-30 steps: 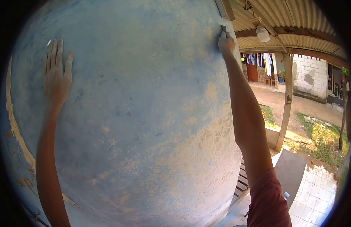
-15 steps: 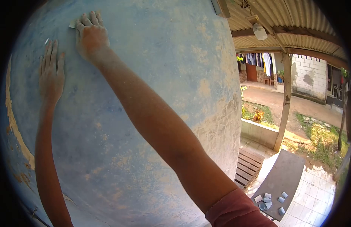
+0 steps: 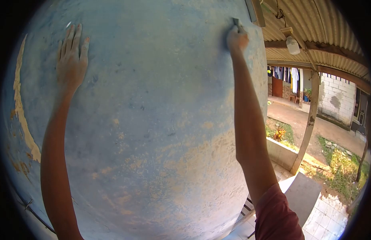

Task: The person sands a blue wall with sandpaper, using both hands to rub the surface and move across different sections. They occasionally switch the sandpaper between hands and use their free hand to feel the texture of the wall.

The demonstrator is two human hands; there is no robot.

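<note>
My left hand (image 3: 71, 64) lies flat on the wall (image 3: 153, 120), fingers spread and holding nothing — it only braces me, up high and well to the left of where I work. Left of that palm and lower down, a long strip of paint has peeled to bare yellow plaster (image 3: 22, 116); below and between my two arms the blue is worn through in sandy patches. My right hand (image 3: 236, 40) is stretched up near the wall's outer corner, fingers closed round a small flat scraper (image 3: 236, 22), whose blade sticks up just above my knuckles and presses against the paint. Above and right of that grip a wooden frame edge (image 3: 255, 12) juts out, and further right a bulb (image 3: 292, 45) hangs under the tin roof (image 3: 313, 28). What could go wrong, as I judge it: my arm is at full reach, so the blade may tilt and gouge the plaster instead of skimming it, or skid off the corner. A slip upward would knock the tool against the frame. With so much weight leaning on my open left palm, a dusty patch giving way could throw me off balance — and the bench (image 3: 301, 192) stands low to the right of me.
</note>
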